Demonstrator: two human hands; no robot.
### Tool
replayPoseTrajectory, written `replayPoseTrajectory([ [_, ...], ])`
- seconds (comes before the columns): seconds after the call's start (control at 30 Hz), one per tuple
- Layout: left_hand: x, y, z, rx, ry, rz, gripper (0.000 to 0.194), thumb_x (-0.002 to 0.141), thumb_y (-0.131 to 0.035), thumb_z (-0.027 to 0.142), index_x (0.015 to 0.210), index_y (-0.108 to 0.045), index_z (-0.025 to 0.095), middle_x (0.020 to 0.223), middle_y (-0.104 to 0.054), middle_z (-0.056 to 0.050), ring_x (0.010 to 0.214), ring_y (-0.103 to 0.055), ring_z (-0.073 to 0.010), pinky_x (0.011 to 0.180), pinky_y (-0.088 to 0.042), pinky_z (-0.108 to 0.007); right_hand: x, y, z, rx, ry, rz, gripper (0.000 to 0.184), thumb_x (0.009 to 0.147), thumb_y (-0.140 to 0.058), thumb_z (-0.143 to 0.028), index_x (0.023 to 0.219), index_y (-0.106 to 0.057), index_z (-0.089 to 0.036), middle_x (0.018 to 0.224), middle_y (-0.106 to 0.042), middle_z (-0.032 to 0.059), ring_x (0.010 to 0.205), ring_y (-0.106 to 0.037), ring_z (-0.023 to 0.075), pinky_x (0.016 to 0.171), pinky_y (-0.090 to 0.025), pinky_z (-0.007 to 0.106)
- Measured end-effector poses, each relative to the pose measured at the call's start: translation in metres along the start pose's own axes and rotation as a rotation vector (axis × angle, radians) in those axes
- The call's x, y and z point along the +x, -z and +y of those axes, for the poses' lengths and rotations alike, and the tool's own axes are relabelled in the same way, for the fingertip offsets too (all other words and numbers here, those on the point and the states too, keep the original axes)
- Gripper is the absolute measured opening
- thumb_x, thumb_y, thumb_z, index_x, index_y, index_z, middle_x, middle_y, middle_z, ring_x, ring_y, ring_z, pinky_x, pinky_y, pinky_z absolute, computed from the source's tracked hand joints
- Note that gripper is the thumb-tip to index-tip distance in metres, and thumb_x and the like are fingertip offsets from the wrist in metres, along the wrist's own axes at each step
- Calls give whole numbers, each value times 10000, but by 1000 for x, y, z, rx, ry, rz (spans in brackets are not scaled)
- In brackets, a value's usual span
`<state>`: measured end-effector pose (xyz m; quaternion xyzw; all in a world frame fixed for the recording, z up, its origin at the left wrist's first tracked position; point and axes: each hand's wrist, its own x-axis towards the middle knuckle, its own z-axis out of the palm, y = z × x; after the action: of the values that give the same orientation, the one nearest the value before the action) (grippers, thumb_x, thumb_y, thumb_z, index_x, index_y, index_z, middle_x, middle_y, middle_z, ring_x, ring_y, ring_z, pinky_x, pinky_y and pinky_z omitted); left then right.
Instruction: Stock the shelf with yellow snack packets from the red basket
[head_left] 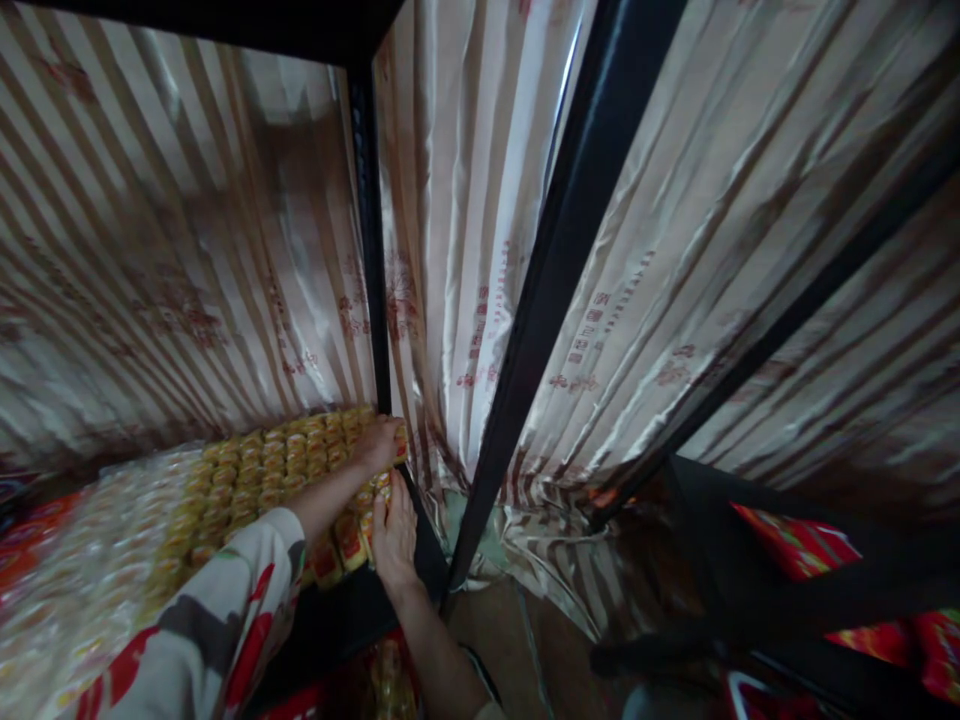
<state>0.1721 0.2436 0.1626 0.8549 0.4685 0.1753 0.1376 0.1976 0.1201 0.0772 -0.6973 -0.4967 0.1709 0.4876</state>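
On a low shelf lie rows of small yellow and orange packets. My left hand reaches to the far corner of the rows, fingers curled round a packet by the black shelf post. My right hand lies flat against the near end of the rows, fingers stretched out and pressing on the packets at the shelf's edge. My left sleeve is white with red and grey patches.
A striped shiny curtain hangs behind the black metal rack. Clear-wrapped packs lie left of the yellow rows. A second rack at the right holds red packets. A bottle shows below the shelf.
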Motion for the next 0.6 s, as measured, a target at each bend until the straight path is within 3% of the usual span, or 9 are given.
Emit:
replayPoseTrajectory([
  [0.3, 13, 0, -2, 139, -68, -123, 239, 695, -522, 96, 883, -659, 151, 922, -625, -112, 893, -583, -214, 789, -434, -307, 3, 0, 1, -19, 27, 12, 479, 898, -306, -306, 1342, -402, -153, 1332, -479, 117, 1239, -422, 213, 1003, -345, 386],
  [0.6, 25, -9, -7, 105, -87, -144, 187, 630, -516, 13, 682, -654, 128, 803, -647, -115, 867, -600, -221, 819, -446, -310, 5, 1, 1, 7, 29, 2, 469, 885, -324, -283, 1324, -419, -149, 1333, -476, 120, 1240, -422, 219, 1008, -346, 393],
])
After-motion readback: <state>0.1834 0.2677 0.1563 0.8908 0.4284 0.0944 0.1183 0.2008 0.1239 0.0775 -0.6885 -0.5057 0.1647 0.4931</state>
